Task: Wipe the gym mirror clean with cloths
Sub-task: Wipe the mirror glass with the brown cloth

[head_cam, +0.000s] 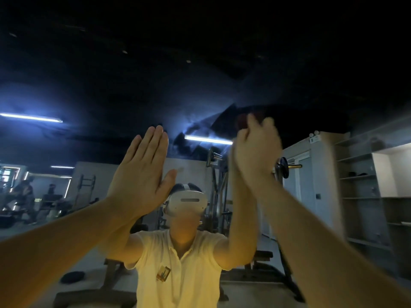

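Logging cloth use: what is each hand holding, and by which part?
The left hand holds nothing; it is flat and open. The right hand curls round a dark red wad, perhaps a cloth; blur hides where.

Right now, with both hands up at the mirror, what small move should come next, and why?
Probably sweep the right hand, which seems to grip a dark reddish cloth, leftward over the hazy smear on the mirror: the streaks lie beside it, and the left hand is flat, empty.

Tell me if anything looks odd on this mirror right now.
Cloudy streaks smear the mirror around the reflected light tube. The left hand lies flat with no cloth; the blurred right hand seems to grip a dark cloth.
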The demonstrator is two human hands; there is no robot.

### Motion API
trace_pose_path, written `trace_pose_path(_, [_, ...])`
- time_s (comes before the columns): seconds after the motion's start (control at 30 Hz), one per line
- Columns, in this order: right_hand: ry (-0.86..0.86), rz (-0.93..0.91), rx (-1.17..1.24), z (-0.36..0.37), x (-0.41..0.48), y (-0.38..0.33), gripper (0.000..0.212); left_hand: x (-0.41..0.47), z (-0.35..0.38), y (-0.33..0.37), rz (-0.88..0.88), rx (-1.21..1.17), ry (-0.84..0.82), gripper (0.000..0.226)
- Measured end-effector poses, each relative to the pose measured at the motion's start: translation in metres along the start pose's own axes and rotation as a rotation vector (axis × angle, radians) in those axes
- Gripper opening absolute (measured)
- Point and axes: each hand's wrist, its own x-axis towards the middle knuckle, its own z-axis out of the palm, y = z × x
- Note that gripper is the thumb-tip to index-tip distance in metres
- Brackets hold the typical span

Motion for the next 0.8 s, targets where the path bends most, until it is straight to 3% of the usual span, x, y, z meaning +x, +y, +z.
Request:
trace_pose_path(0.07, [-0.059, -0.130, 0.117, -0.003, -0.050, -0.031, 0.033, 0.000, 0.000, 0.000, 0.007, -0.005, 0.004, 0.077])
trace_pose_path(0.17, [-0.191, -0.463, 0.222, -0.011, -0.105, -0.039, 0.038, -0.001, -0.002, -0.002, 0.024, -0.028, -0.010, 0.076])
trace_pose_path(0.27, [-0.221, -0.880, 0.110, -0.007, -0.068, -0.013, 0.043, -0.002, -0.005, -0.004, 0.035, -0.023, -0.029, 0.075])
trace_pose_path(0.3, [-0.194, -0.892, 0.023, -0.003, -0.044, -0.008, 0.045, -0.003, -0.005, -0.004, 0.034, -0.016, -0.033, 0.075])
trace_pose_path(0.33, [-0.172, -0.793, -0.038, -0.002, -0.020, -0.006, 0.046, -0.003, -0.005, -0.003, 0.028, -0.007, -0.034, 0.075])
trace_pose_path(0.43, [-0.078, -0.335, -0.056, 0.000, 0.015, -0.024, 0.042, -0.003, -0.003, -0.001, 0.019, -0.006, -0.038, 0.074])
trace_pose_path(0.5, [-0.068, -0.291, -0.071, 0.005, -0.008, -0.049, 0.044, -0.001, -0.004, -0.005, 0.035, -0.036, -0.059, 0.073])
trace_pose_path(0.67, [-0.304, -0.630, 0.235, -0.016, -0.144, -0.055, 0.040, -0.025, -0.018, -0.024, 0.025, -0.084, -0.048, 0.065])
trace_pose_path(0.8, [-0.568, -1.199, 0.211, -0.038, -0.181, -0.024, 0.046, -0.075, -0.024, -0.017, -0.057, -0.067, -0.074, 0.071])
